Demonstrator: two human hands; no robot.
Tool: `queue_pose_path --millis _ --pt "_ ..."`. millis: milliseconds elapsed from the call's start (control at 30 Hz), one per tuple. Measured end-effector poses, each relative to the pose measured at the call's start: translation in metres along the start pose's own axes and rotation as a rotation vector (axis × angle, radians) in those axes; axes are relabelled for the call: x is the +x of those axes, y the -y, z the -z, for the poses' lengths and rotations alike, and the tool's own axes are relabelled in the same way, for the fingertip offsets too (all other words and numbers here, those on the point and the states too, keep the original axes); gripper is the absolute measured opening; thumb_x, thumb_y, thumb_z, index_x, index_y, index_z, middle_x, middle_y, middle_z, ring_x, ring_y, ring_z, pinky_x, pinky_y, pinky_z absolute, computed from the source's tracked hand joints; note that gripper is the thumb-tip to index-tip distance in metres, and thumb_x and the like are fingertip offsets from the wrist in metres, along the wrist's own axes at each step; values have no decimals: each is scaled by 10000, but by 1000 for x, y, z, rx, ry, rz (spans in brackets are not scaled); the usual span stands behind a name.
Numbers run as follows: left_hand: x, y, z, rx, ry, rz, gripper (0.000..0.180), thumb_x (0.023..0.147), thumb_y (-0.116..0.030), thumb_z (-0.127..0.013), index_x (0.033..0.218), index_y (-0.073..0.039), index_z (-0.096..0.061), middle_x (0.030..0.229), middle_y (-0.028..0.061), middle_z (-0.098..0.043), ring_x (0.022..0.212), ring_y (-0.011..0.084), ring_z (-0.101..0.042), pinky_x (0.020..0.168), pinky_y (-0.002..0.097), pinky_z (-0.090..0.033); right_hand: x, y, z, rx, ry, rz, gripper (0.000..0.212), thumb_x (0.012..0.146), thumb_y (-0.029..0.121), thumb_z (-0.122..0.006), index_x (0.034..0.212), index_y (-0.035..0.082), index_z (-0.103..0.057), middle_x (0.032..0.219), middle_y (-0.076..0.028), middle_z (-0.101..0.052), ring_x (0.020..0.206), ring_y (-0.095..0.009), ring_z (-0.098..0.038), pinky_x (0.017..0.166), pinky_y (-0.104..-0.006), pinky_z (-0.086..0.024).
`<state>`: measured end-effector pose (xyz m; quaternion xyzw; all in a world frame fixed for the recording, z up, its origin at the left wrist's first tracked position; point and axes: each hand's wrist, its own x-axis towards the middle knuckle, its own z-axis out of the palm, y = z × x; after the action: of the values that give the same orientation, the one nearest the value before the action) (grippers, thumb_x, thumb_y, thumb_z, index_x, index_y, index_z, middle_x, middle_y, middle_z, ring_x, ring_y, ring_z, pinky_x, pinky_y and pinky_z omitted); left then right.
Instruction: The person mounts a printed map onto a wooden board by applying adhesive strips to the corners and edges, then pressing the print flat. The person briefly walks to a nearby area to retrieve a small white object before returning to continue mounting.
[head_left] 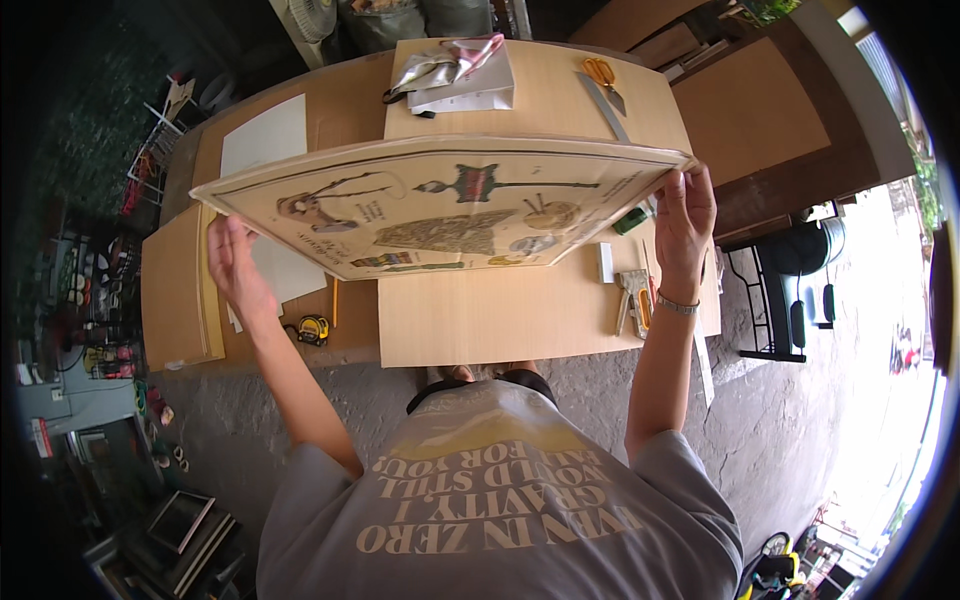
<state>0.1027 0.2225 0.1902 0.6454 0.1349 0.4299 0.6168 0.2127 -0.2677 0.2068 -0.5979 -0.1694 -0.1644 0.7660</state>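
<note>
A wide printed poster panel (440,215), cream with a dark border line and illustrations, is held up above the table and tilted, its printed face toward me. My left hand (240,268) grips its left edge, fingers along the side. At the far right corner, my right hand (688,220) pinches the panel, with a bracelet on that wrist. Below the panel lies a pale wood-look board (480,325). Near my right forearm are a staple gun (633,302) and a small white box (605,263). A yellow tape measure (312,329) and a pencil (335,302) lie near my left forearm.
Orange-handled scissors (601,75) and a metal ruler (600,105) lie at the far right of the table. A white box (465,88) with shiny cloth (450,65) stands at the back. White sheets (265,135) lie left; a black chair (790,250) stands right.
</note>
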Motion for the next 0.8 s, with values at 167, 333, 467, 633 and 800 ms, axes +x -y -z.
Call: queue_pose_path --millis 167,333,467,633,800 --pt "-53 -84 -72 395 -232 -537 263 986 -146 -702 1187 11 -637 1204 102 -666 1120 181 -614 960 351 -506 15 34 10 -230 112 112 215 1033 98 -649 1222 -5 -660 1039 -29 -688 951 -86 -634 863 -245 -509" --pt "-101 -145 -195 499 605 -853 297 820 -157 -835 1094 -73 -755 1150 67 -727 1102 264 -682 935 371 -525 20 53 16 -390 249 88 187 1020 47 -638 1194 -11 -676 1056 -50 -724 949 -104 -677 867 -256 -529" --pt "-116 -157 -247 572 780 -746 233 846 -116 -807 1063 -53 -753 1055 62 -752 936 236 -726 795 345 -563 29 66 17 -475 373 132 165 1023 61 -643 1160 -25 -682 1017 -58 -731 937 -86 -668 863 -242 -520" --pt "-113 -151 -256 420 803 -575 131 892 -77 -771 990 1 -732 901 96 -749 809 199 -733 705 319 -580 38 74 15 -480 402 151 105 965 32 -688 1061 -7 -708 914 -54 -746 841 -103 -682 810 -263 -537" --pt "-106 -149 -258 472 835 -509 126 931 -94 -745 979 10 -692 884 84 -737 813 164 -721 721 307 -586 48 70 7 -423 417 139 108 971 67 -694 1049 -7 -702 914 -52 -749 835 -90 -665 799 -261 -528"
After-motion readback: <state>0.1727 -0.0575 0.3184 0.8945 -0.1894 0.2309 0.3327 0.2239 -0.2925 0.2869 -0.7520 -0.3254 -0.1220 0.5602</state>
